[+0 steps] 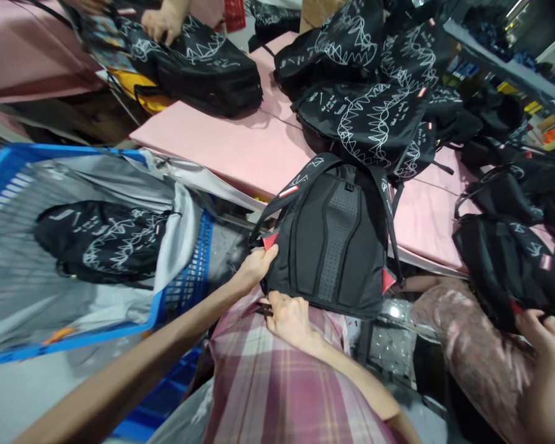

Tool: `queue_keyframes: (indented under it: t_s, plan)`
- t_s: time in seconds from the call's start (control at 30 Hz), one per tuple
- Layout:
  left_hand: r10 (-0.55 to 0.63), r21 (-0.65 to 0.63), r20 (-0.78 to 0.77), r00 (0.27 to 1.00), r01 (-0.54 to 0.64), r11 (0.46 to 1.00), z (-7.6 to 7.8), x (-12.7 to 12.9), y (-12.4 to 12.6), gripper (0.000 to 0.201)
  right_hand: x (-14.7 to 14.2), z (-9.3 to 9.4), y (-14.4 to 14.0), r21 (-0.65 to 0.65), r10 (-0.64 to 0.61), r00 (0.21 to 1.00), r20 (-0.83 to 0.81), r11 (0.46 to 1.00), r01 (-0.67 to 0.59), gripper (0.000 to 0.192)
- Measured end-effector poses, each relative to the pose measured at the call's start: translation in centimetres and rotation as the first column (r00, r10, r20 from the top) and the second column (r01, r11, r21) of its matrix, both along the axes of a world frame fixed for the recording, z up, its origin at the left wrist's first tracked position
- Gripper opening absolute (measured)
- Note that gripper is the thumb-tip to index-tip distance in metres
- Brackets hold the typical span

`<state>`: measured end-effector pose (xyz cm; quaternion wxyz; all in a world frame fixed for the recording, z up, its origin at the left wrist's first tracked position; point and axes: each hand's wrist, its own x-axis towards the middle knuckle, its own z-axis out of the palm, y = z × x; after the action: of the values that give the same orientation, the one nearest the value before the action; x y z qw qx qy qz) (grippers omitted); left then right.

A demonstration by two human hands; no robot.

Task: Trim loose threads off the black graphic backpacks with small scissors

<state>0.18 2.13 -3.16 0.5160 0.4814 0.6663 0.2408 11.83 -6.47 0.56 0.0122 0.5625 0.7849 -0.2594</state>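
A black backpack (305, 246) rests partly on the pink table edge and my lap, its padded back panel and shoulder straps facing up. Red triangular tabs show at its lower sides. My left hand (258, 266) is closed on the left edge of the backpack, right by one red tab. Below it, my right hand (290, 317) is closed at the bottom left corner. Small dark thread snips (264, 308) poke out from its fingers, partly hidden by them.
A blue crate (155, 314) with a grey liner holds another black backpack (115, 240) on the left. Printed backpacks (365, 117) are piled on the pink table (213, 142). Another person's hand (161, 24) touches a bag at the back; a co-worker's hands (543, 333) hold one at right.
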Motion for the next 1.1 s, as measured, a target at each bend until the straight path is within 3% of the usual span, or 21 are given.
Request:
queue_keyframes:
  t_s: [0.1,0.17,0.27,0.3,0.37,0.47,0.63,0.9,0.97,1.1]
  plan:
    - [-0.111,0.045,-0.084,0.990,0.115,0.992,-0.5,-0.3,-0.2,0.053,1.8,0.1,-0.2,-0.049,0.020,0.971,-0.238,0.998,-0.032,0.014]
    - [-0.195,0.090,-0.184,0.963,0.214,0.973,-0.2,-1.0,-0.9,0.051,3.9,0.7,-0.8,-0.089,-0.016,0.887,-0.462,0.996,-0.028,0.014]
    - [-0.101,0.257,-0.486,0.868,0.253,0.933,1.2,-2.1,-2.7,0.045,7.6,2.1,-2.1,-0.118,-0.222,0.798,-0.560,0.975,0.189,0.019]
    - [-0.040,0.351,-0.548,0.836,0.273,0.895,1.7,-2.2,-3.4,0.041,8.7,2.5,-2.5,-0.104,-0.289,0.796,-0.531,0.955,0.277,0.020]
    - [-0.014,0.520,-0.575,0.818,0.379,0.765,2.5,-1.6,-4.5,0.033,10.4,3.2,-3.4,-0.023,-0.360,0.822,-0.441,0.920,0.390,0.031]
    - [-0.169,0.604,-0.586,0.792,0.566,0.561,2.9,0.4,-5.4,0.023,11.6,3.6,-4.0,0.144,-0.366,0.871,-0.326,0.892,0.429,0.056]
    - [-0.233,0.586,-0.657,0.717,0.681,0.439,2.8,1.9,-5.8,0.015,11.8,2.8,-3.6,0.245,-0.360,0.883,-0.301,0.866,0.436,0.024]
    - [-0.366,0.439,-0.660,0.656,0.732,0.521,3.3,2.4,-6.2,0.023,11.4,2.2,-3.1,0.265,-0.277,0.907,-0.319,0.892,0.365,0.026]
    - [-0.357,0.427,-0.619,0.700,0.680,0.596,3.2,2.1,-6.2,0.024,11.2,2.3,-3.2,0.250,-0.277,0.905,-0.322,0.897,0.363,0.029]
    - [-0.285,0.397,-0.325,0.902,0.403,0.824,3.3,-0.1,-6.0,0.025,10.7,2.0,-3.3,0.258,-0.293,0.891,-0.346,0.884,0.391,0.022]
